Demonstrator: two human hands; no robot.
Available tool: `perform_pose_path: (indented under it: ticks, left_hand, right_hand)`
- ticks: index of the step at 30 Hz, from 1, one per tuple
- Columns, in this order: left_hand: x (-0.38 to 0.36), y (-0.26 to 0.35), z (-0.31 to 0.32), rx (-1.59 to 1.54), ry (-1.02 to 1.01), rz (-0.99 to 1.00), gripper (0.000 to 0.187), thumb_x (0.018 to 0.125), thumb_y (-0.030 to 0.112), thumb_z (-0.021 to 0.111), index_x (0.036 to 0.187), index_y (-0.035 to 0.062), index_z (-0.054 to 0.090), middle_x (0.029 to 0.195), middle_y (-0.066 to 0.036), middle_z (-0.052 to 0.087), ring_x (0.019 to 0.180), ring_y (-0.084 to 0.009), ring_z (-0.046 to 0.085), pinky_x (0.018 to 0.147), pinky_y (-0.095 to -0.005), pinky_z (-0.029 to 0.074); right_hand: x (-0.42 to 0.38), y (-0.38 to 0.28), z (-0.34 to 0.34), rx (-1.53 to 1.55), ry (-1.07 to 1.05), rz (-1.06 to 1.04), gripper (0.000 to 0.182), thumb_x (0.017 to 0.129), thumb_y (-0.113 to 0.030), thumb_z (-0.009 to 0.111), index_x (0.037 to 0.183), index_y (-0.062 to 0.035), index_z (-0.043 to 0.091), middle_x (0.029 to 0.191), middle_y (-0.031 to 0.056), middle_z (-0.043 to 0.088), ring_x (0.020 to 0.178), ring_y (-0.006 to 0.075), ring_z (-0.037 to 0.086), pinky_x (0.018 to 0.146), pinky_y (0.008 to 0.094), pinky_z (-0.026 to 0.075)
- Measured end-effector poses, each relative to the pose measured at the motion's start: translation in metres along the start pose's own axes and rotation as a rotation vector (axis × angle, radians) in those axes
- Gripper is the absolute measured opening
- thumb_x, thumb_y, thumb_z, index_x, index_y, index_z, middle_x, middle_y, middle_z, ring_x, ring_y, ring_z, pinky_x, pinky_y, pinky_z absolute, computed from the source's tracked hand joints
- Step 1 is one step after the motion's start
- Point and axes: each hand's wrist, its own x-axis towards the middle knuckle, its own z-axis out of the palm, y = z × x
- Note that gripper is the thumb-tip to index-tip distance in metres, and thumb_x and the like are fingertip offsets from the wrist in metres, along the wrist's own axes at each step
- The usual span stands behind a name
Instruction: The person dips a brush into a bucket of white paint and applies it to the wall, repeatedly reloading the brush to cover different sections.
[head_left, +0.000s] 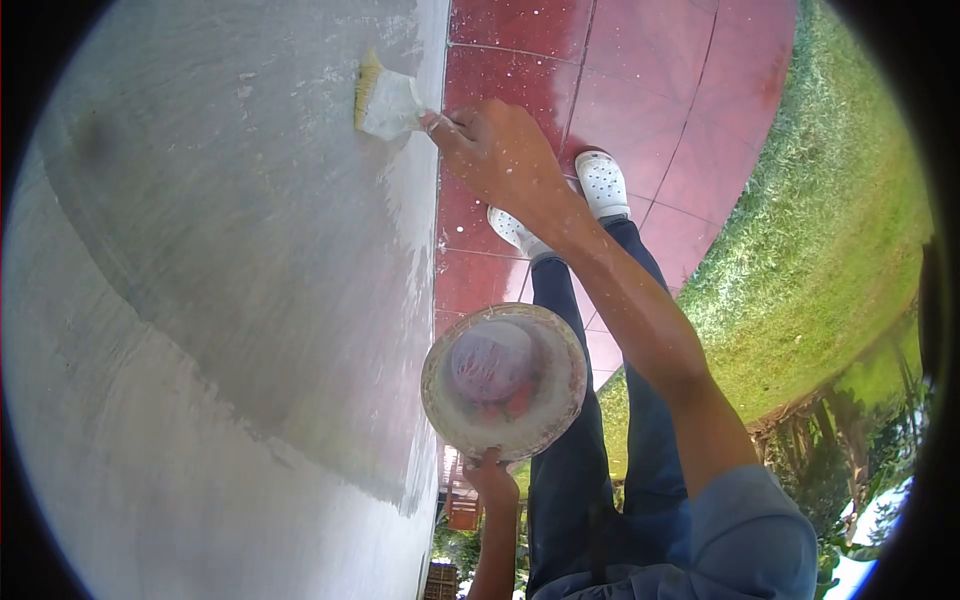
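Observation:
My right hand (485, 150), speckled with white drops, is closed around the handle of a wide paintbrush (392, 104). The brush has pale yellow bristles and a white-coated body, and its bristles overlap the wall (250, 230) near the wall's lower edge. At the near rim of a round bowl (437, 405) my left hand (491, 480) grips, its thumb over the rim and the other fingers hidden beneath. Whitish liquid with a reflection on its surface lies in the bowl, and the rim is crusted with dried splashes. A darker grey, streaked area covers much of the wall, bordered by lighter patches.
Red floor tiles (640, 110), spotted with white drops, run along the wall's foot. White clogs (602, 182) on my feet stand on them. Grass (820, 250) borders the tiles on the right, with trees (850, 450) beyond at the lower right.

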Motion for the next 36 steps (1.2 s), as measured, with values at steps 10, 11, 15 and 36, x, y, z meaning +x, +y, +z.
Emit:
perform_pose_path:
  ticks: [10, 11, 15, 36]
  left_hand:
    - [-0.002, 0.012, -0.003, 0.034, 0.016, 0.058, 0.034, 0.075, -0.005, 0.06, 0.108, 0.0011, 0.065, 0.124, -0.031, 0.05, 0.11, -0.0428, 0.055, 0.092, -0.0464, 0.046]
    - [0.0, 0.029, -0.001, -0.358, 0.111, -0.224, 0.034, 0.075, -0.005, 0.06, 0.109, 0.0013, 0.065, 0.124, -0.031, 0.051, 0.109, -0.0434, 0.055, 0.092, -0.0466, 0.046]
    - [0.006, 0.052, -0.004, -0.737, 0.151, -0.45, 0.039, 0.076, -0.007, 0.057, 0.113, 0.0031, 0.065, 0.121, -0.032, 0.053, 0.106, -0.044, 0.055, 0.092, -0.0477, 0.045]
    - [0.002, 0.057, -0.005, -0.629, 0.087, -0.234, 0.042, 0.077, 0.003, 0.064, 0.115, -0.0101, 0.053, 0.115, -0.017, 0.058, 0.102, -0.0241, 0.058, 0.075, -0.0362, 0.055]
  right_hand:
    - [0.075, -0.012, -0.025, 0.444, -0.174, -0.359, 0.048, 0.103, -0.044, 0.044, 0.081, -0.0056, 0.064, 0.063, -0.0029, 0.047, 0.062, 0.0078, 0.046, 0.057, 0.0256, 0.035]
    - [0.106, 0.024, 0.008, 0.368, -0.153, -0.299, 0.049, 0.104, -0.045, 0.042, 0.081, -0.0065, 0.062, 0.064, -0.0025, 0.047, 0.063, 0.0078, 0.045, 0.058, 0.0243, 0.035]
    - [0.164, 0.119, -0.007, 0.042, -0.288, -0.163, 0.06, 0.098, -0.059, 0.044, 0.091, -0.0052, 0.071, 0.068, 0.0048, 0.057, 0.066, 0.0178, 0.054, 0.068, 0.0351, 0.046]
    - [0.105, 0.172, 0.054, -0.135, -0.159, 0.23, 0.054, 0.09, -0.055, 0.06, 0.077, -0.004, 0.07, 0.07, 0.0086, 0.064, 0.07, 0.0186, 0.062, 0.067, 0.0352, 0.048]
